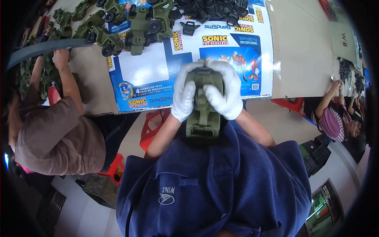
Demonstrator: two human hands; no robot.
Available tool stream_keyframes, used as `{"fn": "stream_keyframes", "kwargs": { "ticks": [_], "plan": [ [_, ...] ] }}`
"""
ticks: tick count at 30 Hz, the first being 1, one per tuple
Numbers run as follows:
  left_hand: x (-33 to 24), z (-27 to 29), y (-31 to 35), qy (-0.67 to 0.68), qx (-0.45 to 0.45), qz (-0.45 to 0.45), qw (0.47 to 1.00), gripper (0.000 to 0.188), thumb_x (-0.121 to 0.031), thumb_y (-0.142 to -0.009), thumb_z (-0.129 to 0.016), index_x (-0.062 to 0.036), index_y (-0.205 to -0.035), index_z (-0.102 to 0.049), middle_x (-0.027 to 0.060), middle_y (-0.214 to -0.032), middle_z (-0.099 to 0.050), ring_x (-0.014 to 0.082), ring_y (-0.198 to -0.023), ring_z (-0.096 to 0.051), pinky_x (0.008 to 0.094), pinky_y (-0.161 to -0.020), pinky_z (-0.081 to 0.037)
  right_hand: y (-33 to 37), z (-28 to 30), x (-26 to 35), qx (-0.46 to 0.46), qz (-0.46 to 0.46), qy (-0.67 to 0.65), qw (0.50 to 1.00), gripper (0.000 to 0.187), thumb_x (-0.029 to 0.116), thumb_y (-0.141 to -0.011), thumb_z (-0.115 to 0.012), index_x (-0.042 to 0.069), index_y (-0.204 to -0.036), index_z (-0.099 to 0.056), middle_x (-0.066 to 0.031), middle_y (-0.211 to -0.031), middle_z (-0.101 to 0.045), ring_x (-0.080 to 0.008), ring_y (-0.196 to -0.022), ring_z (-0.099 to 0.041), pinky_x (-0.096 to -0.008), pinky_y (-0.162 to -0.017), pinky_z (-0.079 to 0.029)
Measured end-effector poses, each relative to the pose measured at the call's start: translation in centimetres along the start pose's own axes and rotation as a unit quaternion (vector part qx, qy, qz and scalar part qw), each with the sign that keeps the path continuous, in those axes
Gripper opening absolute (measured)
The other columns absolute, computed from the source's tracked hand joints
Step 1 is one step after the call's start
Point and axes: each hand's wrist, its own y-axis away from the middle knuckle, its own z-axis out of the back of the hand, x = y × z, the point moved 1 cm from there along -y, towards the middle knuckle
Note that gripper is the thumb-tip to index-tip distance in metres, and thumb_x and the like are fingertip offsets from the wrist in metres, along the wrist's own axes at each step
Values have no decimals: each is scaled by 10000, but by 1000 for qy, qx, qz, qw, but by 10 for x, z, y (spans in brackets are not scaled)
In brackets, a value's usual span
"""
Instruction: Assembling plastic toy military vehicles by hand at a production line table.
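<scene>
Close to my chest, past the table's near edge, I hold an olive-green toy vehicle (203, 127) in both hands. My left hand (184, 96) wears a white glove and wraps the vehicle's left side, thumb bent over the top. My right hand (227, 94), gloved the same way, grips the right side with its thumb pressed on the upper middle. At the far end of the vehicle, the fingers of both hands curl around a dark part (200, 71), which they partly cover. The vehicle's open, box-like end points toward me.
Several green toy vehicles with black wheels (138, 29) stand at the back left of the table (292, 59). A heap of black plastic parts (213, 10) lies beside them, on a printed cardboard sheet (150, 63). Close at left works another person (59, 134); a red stool (151, 128) stands below the table.
</scene>
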Motion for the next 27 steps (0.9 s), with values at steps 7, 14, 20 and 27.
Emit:
{"fn": "stream_keyframes", "kwargs": {
  "ticks": [7,14,20,27],
  "plan": [
    [54,52,-48,-354,-161,51,920,561,-352,-892,-703,-30,-1316,-529,186,-1325,-544,348,-1170,-561,445,-983,-465,-26,107,-72,-219,-255,213,917,505,241,-807,-814,-44,-1181,-632,-168,-1142,-675,-245,-993,-671,-343,-896,-532],
    [76,61,-135,-599,-200,27,775,721,-419,-769,-784,-80,-1331,-485,174,-1237,-563,355,-1131,-557,490,-916,-481,-60,48,-68,-83,-183,273,941,401,208,-793,-757,19,-1140,-692,-193,-1152,-691,-330,-1108,-643,-403,-983,-499],
    [70,55,-101,-666,-107,-29,738,648,-224,-756,-764,-132,-1345,-508,126,-1197,-565,344,-1097,-539,481,-873,-485,-99,-62,-108,157,-85,387,905,544,310,-796,-727,38,-1253,-618,-176,-1162,-674,-303,-1040,-660,-405,-914,-518],
    [53,35,4,-715,33,-54,696,548,-120,-804,-576,-60,-1345,-518,69,-1047,-539,250,-962,-543,389,-761,-460,-53,-27,-128,54,-238,38,969,381,287,-942,-619,22,-1214,-646,-134,-1016,-733,-252,-915,-716,-311,-749,-577]
  ]
}}
